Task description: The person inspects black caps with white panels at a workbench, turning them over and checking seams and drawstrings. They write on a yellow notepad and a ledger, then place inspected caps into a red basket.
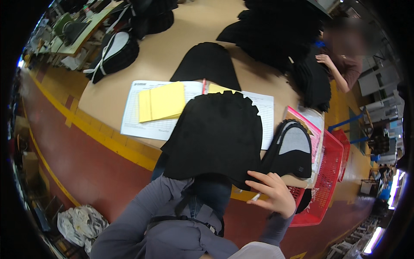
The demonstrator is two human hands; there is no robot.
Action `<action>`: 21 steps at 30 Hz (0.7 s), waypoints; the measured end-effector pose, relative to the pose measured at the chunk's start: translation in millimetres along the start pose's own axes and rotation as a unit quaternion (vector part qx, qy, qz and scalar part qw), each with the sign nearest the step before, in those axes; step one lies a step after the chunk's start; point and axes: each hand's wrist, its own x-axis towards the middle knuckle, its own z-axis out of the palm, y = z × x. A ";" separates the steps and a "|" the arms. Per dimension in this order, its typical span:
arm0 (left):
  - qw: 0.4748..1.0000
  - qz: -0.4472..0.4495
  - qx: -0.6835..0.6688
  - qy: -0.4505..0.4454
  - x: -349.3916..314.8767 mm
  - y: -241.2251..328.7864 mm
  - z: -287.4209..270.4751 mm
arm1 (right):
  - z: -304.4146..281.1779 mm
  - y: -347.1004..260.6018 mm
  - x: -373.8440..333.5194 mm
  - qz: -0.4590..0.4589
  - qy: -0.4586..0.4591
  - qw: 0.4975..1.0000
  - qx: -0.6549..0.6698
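Observation:
A black fabric piece [215, 134] with a notched, curved top edge is spread in front of me, over the table's near edge. My left forearm runs up to its lower left, and the hand is hidden behind the cloth. At its lower right corner is my right hand [276, 196], fingers stretched toward the edge. A thin white-tipped stick [255, 197] shows between that hand's thumb and fingers; its exact kind is unclear. Under the fabric lie an open printed notebook [151, 130] and a yellow paper pad [163, 103]. Another black piece [207, 60] rests just beyond.
Black pieces with a grey patch [294, 142] lie at right, beside a red plastic basket [330, 172]. Large black stacks [263, 39] fill the far right, where another person's hand [325, 60] touches them. A tied black bundle [114, 56] sits at the table's left edge.

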 end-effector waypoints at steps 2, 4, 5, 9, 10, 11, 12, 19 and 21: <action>0.999 0.016 -0.008 0.036 -13.5 -0.3 -20.1 | 17.7 -4.4 -2.8 0.028 0.066 0.995 0.071; 0.998 0.026 -0.017 0.057 -21.9 -1.7 -33.1 | 40.2 -10.7 8.8 0.132 0.215 0.959 0.127; 0.997 0.032 -0.022 0.064 -24.4 -3.6 -38.3 | 48.0 -14.7 14.9 0.185 0.288 0.927 0.153; 0.996 0.039 -0.044 0.067 -28.7 -9.7 -45.6 | 60.2 -8.5 44.9 0.165 0.336 0.922 0.098; 0.996 0.040 -0.053 0.065 -26.4 -12.1 -44.2 | 65.5 -5.7 49.4 0.183 0.342 0.916 0.102; 0.996 0.039 -0.061 0.058 -22.0 -15.5 -41.7 | 66.5 -7.6 54.5 0.214 0.343 0.907 0.116; 0.995 0.039 -0.069 0.054 -16.7 -17.9 -39.9 | 67.6 -11.2 60.1 0.245 0.343 0.897 0.129; 0.994 0.024 -0.093 0.042 -3.3 -30.7 -37.2 | 88.1 1.8 51.1 0.223 0.353 0.853 0.314; 0.994 0.024 -0.093 0.049 -9.9 -29.9 -40.4 | 99.4 13.8 21.6 0.172 0.372 0.854 0.321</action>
